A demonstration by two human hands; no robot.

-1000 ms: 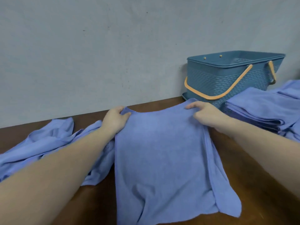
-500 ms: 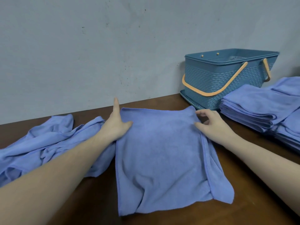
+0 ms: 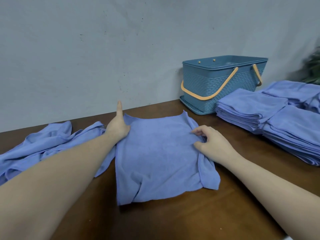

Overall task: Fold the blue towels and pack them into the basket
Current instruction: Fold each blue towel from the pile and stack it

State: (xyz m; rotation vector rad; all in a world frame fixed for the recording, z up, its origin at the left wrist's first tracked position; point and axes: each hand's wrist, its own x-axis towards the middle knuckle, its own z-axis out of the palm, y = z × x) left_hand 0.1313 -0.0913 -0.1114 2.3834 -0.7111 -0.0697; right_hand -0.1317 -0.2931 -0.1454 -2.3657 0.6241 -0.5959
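A blue towel [image 3: 159,156], folded once, lies flat on the brown table [image 3: 190,219] in front of me. My left hand [image 3: 117,126] rests edge-on along its far left edge, fingers straight and thumb on the cloth. My right hand [image 3: 212,143] has curled fingers pinching the doubled right edge of the towel. The blue woven basket [image 3: 220,87] with orange handles stands at the back right against the wall, with nothing showing above its rim.
Crumpled unfolded blue towels [image 3: 45,146] lie at the left. Stacks of folded towels [image 3: 251,108] and a nearer stack [image 3: 294,134] sit at the right, in front of the basket. A green plant [image 3: 313,70] shows at the far right edge.
The towel has been laid flat on the table. Both hands left its far corners; the left straightened along the left edge, the right slid nearer along the right edge and pinched it.
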